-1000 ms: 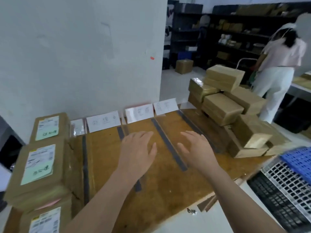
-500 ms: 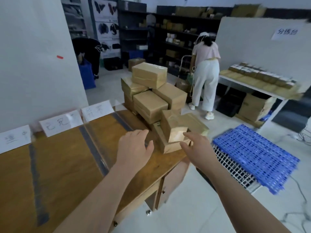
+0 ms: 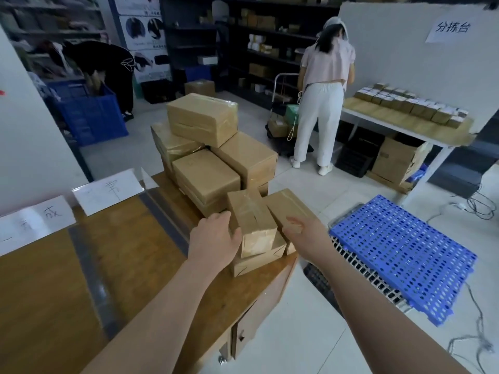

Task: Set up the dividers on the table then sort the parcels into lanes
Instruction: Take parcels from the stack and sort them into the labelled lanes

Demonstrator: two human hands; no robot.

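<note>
Parcels heaped at right end of wooden bench [image 3: 129, 265]. Small upright parcel [image 3: 252, 222] at front of heap, between both hands. Left hand [image 3: 213, 242] spread, touching its left side. Right hand [image 3: 303, 233] open just beside its right side, contact unclear. Grey divider strips [image 3: 164, 220] mark lanes on bench.

Taped brown parcels [image 3: 216, 163] heaped at table [image 3: 121, 252] end

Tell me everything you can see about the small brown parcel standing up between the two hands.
The small brown taped cardboard parcel stands on end, tilted slightly, atop a flatter brown parcel at the wooden table's right edge. Clear tape wraps it, glossy and wrinkled. The left hand touches its left side; the right hand nears its right side, contact unclear.
</note>
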